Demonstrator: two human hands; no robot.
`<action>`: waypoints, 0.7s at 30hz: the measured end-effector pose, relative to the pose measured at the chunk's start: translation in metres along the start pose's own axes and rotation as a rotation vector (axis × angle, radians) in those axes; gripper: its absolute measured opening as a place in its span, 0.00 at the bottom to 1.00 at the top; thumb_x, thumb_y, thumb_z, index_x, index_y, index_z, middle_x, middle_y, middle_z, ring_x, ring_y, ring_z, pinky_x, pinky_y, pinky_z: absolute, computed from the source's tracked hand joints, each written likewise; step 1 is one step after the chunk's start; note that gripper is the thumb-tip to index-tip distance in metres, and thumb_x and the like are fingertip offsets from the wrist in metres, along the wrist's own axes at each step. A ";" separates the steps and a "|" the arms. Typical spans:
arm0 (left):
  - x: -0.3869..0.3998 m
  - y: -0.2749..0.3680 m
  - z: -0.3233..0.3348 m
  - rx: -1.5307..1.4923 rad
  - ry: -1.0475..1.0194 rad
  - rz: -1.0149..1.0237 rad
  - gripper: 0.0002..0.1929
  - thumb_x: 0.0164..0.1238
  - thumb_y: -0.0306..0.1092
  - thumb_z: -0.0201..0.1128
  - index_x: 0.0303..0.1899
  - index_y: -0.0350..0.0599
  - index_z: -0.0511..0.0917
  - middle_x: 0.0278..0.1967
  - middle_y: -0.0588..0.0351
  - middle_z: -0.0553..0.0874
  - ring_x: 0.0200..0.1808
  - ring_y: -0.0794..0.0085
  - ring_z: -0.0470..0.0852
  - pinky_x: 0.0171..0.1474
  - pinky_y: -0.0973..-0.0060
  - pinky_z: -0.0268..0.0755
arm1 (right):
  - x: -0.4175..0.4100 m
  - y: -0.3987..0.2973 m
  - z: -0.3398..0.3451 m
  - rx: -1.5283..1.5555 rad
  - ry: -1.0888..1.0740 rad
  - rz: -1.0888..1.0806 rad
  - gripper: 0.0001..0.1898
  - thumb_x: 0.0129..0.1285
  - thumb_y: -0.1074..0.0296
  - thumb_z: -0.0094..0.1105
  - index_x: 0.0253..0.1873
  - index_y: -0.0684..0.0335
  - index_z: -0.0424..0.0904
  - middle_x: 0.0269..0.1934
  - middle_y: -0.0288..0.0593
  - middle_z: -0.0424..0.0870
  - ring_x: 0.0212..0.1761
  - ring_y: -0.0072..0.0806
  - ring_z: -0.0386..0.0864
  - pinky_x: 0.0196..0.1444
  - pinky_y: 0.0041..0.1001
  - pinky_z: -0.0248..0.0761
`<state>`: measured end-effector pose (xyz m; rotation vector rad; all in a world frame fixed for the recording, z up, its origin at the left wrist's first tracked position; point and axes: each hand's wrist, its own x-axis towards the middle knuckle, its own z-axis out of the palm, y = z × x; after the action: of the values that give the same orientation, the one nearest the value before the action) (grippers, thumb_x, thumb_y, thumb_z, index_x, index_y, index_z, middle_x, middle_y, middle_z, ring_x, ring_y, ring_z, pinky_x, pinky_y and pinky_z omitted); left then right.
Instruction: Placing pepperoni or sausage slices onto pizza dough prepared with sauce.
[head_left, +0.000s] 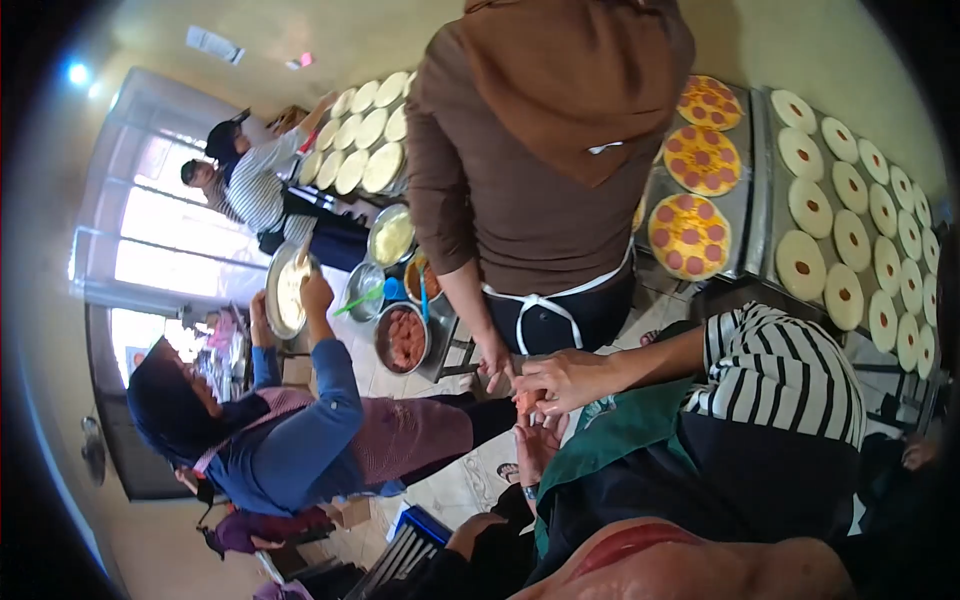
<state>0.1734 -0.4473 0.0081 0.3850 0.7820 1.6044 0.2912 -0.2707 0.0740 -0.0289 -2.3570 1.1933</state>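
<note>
My right hand (566, 381) reaches in from the right, out of a black-and-white striped sleeve. Its fingers grip a small bunch of pink slices (527, 403), which look like sausage. Just below, my left hand (536, 450) is palm up, with a band at the wrist. It holds the same slices from beneath, its fingers partly covered by them. A green apron (626, 431) lies close beside both hands. The hanging hand (495, 361) of a person in brown is very near my right fingertips.
A steel bowl (430, 352) of pink slices stands near a bowl of grated cheese (394, 236). At right, topped pizza rounds (690, 236) and sauce-dotted dough rounds (800, 264) cover trays. A person in blue tilts a bowl (286, 289). Plain dough rounds (371, 129) lie farther back.
</note>
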 end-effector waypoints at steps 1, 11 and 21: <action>0.013 0.003 0.010 0.003 -0.009 -0.014 0.29 0.70 0.57 0.43 0.66 0.53 0.57 0.65 0.54 0.64 0.64 0.62 0.66 0.65 0.63 0.58 | -0.005 0.004 -0.002 -0.108 0.072 -0.062 0.17 0.51 0.65 0.61 0.47 0.60 0.75 0.38 0.45 0.75 0.38 0.39 0.78 0.37 0.31 0.74; 0.060 0.015 0.050 0.027 -0.040 -0.102 0.25 0.71 0.38 0.52 0.66 0.48 0.56 0.60 0.58 0.68 0.59 0.72 0.70 0.63 0.70 0.62 | -0.018 -0.017 -0.035 -0.199 0.129 0.183 0.17 0.52 0.69 0.64 0.48 0.64 0.77 0.42 0.45 0.77 0.43 0.39 0.77 0.45 0.30 0.72; 0.041 0.020 0.062 -0.043 -0.027 -0.039 0.24 0.71 0.42 0.51 0.64 0.47 0.59 0.58 0.55 0.71 0.58 0.73 0.73 0.62 0.75 0.65 | 0.001 -0.013 -0.036 -0.006 -0.001 0.139 0.11 0.54 0.73 0.62 0.43 0.67 0.79 0.34 0.46 0.78 0.30 0.34 0.80 0.32 0.27 0.73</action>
<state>0.1904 -0.3913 0.0589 0.3580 0.7296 1.5742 0.3083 -0.2517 0.1019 -0.1973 -2.3917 1.2506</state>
